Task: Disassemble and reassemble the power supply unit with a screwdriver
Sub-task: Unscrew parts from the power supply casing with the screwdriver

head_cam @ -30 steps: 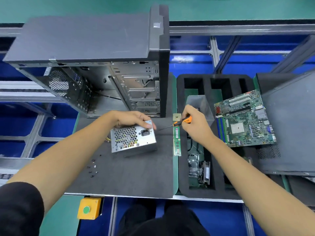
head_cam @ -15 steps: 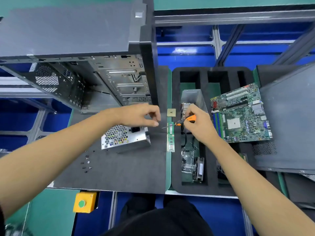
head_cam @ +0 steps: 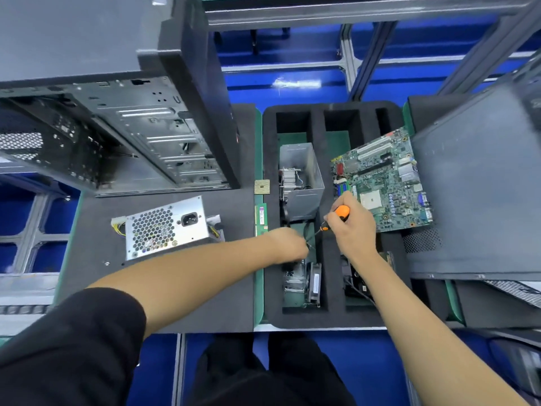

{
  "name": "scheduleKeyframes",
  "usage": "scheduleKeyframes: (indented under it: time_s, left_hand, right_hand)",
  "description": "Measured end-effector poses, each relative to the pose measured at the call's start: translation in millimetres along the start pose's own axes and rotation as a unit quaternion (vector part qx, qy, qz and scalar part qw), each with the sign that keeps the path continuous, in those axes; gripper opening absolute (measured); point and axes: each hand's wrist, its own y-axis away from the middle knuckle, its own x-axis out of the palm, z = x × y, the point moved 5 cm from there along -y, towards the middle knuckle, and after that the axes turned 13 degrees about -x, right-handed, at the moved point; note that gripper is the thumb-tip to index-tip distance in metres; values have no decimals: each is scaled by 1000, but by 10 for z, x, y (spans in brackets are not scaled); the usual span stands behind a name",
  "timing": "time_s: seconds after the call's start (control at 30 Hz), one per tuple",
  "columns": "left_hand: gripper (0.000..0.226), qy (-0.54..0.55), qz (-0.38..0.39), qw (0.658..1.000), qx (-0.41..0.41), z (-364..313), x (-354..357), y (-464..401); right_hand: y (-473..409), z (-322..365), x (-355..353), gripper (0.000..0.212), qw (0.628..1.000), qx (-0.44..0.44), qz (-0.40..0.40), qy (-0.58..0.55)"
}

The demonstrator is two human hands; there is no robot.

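Silver power supply unit (head_cam: pixel 167 227) left of hands | right hand (head_cam: pixel 352 227) grips screwdriver (head_cam: pixel 336 217)

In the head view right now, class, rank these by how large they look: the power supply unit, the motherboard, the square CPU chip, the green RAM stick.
1-2. Motherboard and power supply unit: alike, unranked.
3. RAM stick.
4. CPU chip.

Motherboard (head_cam: pixel 383 183) on foam tray (head_cam: pixel 269 288); probably a memory stick (head_cam: pixel 261 215) alongside.
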Motion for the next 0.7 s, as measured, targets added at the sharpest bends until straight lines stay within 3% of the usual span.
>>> scheduleKeyframes:
  time_s: [0.3,0.57,0.7]
  left_hand:
    - [28,20,89,995,-47,-290,210,-510]
    - [31,45,111,992,-39,-321,389,-538]
    - [32,69,161,984,-38,-300,416,-553]
  right_hand:
    - [127,-220,96,16,998,-1,11,65]
    - [151,-256,98,16,999,6,2,51]
    - [163,-255,107,16,999,8,7,52]
